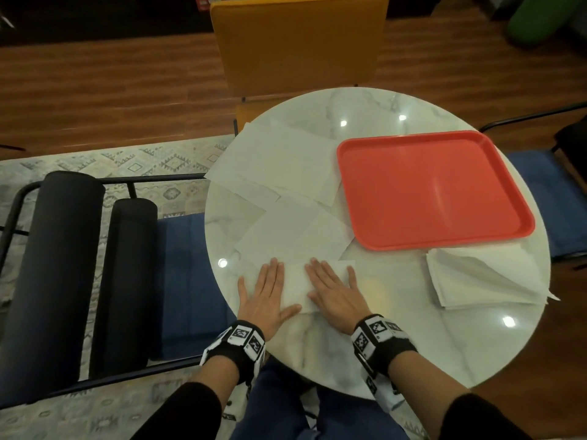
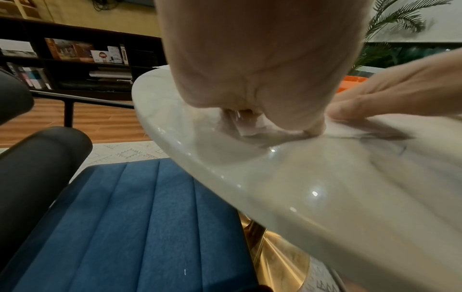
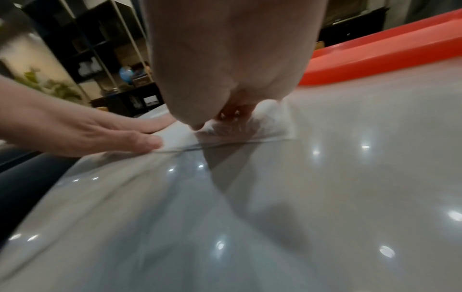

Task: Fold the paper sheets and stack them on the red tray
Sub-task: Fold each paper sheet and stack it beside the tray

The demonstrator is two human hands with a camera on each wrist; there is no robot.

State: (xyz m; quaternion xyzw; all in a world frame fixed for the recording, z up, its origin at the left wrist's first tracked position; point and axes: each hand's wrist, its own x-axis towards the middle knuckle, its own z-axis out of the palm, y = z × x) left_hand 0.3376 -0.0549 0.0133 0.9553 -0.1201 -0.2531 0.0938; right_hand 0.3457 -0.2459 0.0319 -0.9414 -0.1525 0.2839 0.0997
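The folded paper sheet (image 1: 298, 285) is a white, narrow rectangle with soft creases, lying flat near the front edge of the round marble tabletop (image 1: 413, 341). The left hand (image 1: 265, 295) presses its left end, fingers straight and flat, grasping nothing. The right hand (image 1: 335, 292) presses its right end likewise, palm down, fingers extended. Unfolded sheets (image 1: 286, 173) overlap loosely behind it. The red tray (image 1: 435, 188) sits to the right rear. A stack of folded sheets (image 1: 482, 281) lies on the tabletop, just in front of the tray.
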